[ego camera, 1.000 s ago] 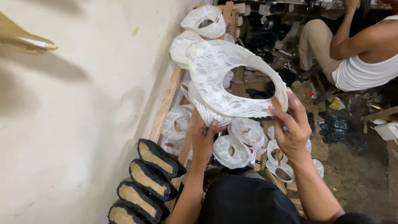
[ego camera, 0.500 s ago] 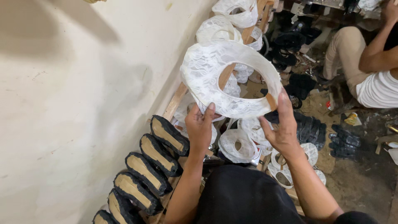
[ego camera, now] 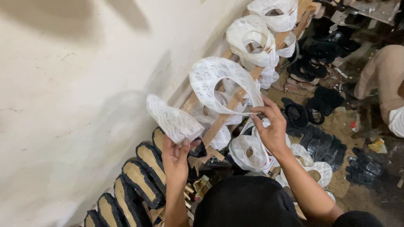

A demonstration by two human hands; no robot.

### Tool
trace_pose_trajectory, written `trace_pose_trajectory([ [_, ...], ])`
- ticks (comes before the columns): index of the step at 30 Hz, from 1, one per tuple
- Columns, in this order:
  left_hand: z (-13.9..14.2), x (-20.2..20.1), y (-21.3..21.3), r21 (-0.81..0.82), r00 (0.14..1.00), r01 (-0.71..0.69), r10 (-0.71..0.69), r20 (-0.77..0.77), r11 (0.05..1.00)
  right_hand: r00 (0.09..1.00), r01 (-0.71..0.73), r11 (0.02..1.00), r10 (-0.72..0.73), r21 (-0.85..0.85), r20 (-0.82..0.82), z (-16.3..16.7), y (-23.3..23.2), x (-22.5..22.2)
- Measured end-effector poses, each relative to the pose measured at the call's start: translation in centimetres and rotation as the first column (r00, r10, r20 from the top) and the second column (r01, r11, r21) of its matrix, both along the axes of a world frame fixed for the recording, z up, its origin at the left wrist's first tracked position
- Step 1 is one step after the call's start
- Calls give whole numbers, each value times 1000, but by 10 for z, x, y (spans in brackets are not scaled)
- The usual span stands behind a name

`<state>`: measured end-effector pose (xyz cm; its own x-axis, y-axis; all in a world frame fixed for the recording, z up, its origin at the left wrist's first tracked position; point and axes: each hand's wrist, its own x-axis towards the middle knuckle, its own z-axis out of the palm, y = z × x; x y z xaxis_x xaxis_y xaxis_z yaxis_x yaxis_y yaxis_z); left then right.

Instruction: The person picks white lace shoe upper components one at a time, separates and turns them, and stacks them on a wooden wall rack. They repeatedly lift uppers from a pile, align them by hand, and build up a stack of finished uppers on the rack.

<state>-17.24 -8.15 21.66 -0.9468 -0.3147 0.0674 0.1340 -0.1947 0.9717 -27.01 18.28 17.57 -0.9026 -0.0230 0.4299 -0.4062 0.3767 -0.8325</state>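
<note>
Now the left hand (ego camera: 176, 162) closes its fingers around the lower edge of a folded white lace shoe upper (ego camera: 173, 122), holding it up near the pale plaster wall (ego camera: 75, 105). Just right of it, the right hand (ego camera: 271, 128) pinches the rim of a curved white lace upper (ego camera: 219, 82) draped over a slanted wooden rack (ego camera: 235, 101). Below the left hand stands a row of black-edged tan shoe soles (ego camera: 139, 178); more white lace uppers (ego camera: 250, 153) lie beneath the right hand.
</note>
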Motion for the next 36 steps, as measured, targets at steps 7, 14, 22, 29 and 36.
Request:
trace_pose_trajectory([
  [7, -4, -1, 6, -145, 997, -77, 78, -1, 986, 963, -245, 934, 202, 260, 180, -46, -60, -32],
  [14, -1, -18, 31, -716, 994, 23, 58, 88, 698, 748, -250, 771, 538, -586, 388, -22, -49, -15],
  [22, 20, -37, 81, -852, 955, -141, -159, -252, 505, 669, -186, 677, 619, -712, 413, 10, -31, -26],
  [29, 35, -57, 58, -198, 984, -88, 54, -171, 976, 695, -243, 583, 662, -775, 280, 25, -13, -36],
  [36, 8, -80, 31, 358, 937, 348, -310, -161, 866, 790, -457, 786, 573, -416, 216, 46, -20, -28],
])
